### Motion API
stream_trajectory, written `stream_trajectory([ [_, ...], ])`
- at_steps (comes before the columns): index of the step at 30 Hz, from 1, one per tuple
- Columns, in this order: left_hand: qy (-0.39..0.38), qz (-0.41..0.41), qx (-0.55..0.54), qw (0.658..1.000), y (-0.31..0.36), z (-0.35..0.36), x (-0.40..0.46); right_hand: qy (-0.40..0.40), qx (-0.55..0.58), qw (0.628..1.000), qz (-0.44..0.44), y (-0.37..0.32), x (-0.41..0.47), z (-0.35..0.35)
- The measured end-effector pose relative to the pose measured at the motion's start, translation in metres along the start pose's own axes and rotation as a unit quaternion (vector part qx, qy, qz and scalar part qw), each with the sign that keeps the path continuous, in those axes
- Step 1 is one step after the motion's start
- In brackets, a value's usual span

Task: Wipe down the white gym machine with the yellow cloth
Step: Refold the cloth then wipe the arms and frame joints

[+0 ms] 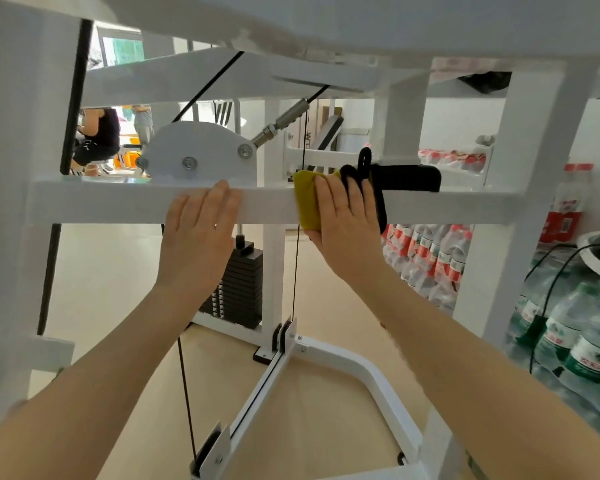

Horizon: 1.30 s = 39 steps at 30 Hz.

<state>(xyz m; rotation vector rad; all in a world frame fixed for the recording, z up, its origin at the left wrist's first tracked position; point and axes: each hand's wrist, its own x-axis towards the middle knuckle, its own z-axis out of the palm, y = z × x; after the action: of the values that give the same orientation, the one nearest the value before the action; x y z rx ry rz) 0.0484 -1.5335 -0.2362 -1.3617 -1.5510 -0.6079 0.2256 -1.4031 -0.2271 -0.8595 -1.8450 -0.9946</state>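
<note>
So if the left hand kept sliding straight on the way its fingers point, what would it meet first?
The left hand lies flat on the white crossbar, fingers pointing up and over it. Beyond its top edge, probably the white pulley plate, though depth is unclear.

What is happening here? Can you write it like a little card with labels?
place: a gym room
machine: white gym machine, horizontal bar across the middle
cloth: yellow cloth pressed flat against the bar
right hand: right hand holds the cloth on the bar, fingers straight
left hand: left hand lies flat on the bar, holding nothing
beside the cloth: black strap lying on the bar
behind: black weight stack
at the right: packs of water bottles
</note>
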Motion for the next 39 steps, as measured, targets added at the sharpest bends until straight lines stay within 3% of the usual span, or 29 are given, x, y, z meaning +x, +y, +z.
stream_trajectory([
  [2, 0.013, 0.008, 0.003, 1.0, -0.003, 0.003, 0.001, -0.014, 0.021, 1.0, -0.007, -0.013, 0.01, -0.004],
  [7, 0.056, 0.027, 0.005, 0.998, -0.01, 0.007, 0.004, -0.042, 0.15, 0.98, -0.128, -0.036, 0.042, -0.02],
  [11, 0.077, 0.031, -0.004, 0.997, -0.01, 0.004, 0.006, -0.121, 0.144, 0.979, -0.083, 0.002, 0.045, -0.027],
  [16, 0.05, 0.026, -0.041, 0.998, -0.011, -0.002, 0.007, -0.093, 0.082, 0.992, -0.013, -0.012, 0.043, -0.029],
  [21, 0.022, 0.029, -0.075, 0.997, -0.022, -0.006, 0.002, -0.05, 0.168, 0.982, -0.072, -0.072, 0.056, -0.026],
  [25, 0.009, -0.011, -0.032, 0.999, -0.042, -0.01, 0.0, 0.01, 0.243, 0.961, -0.13, -0.058, 0.055, -0.017],
  [30, 0.014, -0.008, -0.043, 0.999, -0.05, -0.012, 0.002, 0.091, 0.34, 0.936, -0.026, -0.06, 0.079, -0.03],
  [32, 0.009, -0.002, -0.039, 0.999, -0.053, -0.012, 0.0, 0.12, 0.307, 0.94, -0.092, -0.069, 0.102, -0.033],
  [34, 0.006, -0.011, -0.055, 0.998, -0.058, -0.014, -0.002, 0.018, 0.254, 0.945, -0.207, -0.074, 0.12, -0.032],
  [36, 0.009, -0.018, -0.074, 0.997, -0.06, -0.017, -0.002, -0.11, 0.233, 0.931, -0.26, -0.077, 0.129, -0.031],
  [39, 0.009, -0.01, -0.063, 0.998, -0.061, -0.019, -0.001, -0.164, 0.217, 0.92, -0.281, -0.076, 0.131, -0.03],
])
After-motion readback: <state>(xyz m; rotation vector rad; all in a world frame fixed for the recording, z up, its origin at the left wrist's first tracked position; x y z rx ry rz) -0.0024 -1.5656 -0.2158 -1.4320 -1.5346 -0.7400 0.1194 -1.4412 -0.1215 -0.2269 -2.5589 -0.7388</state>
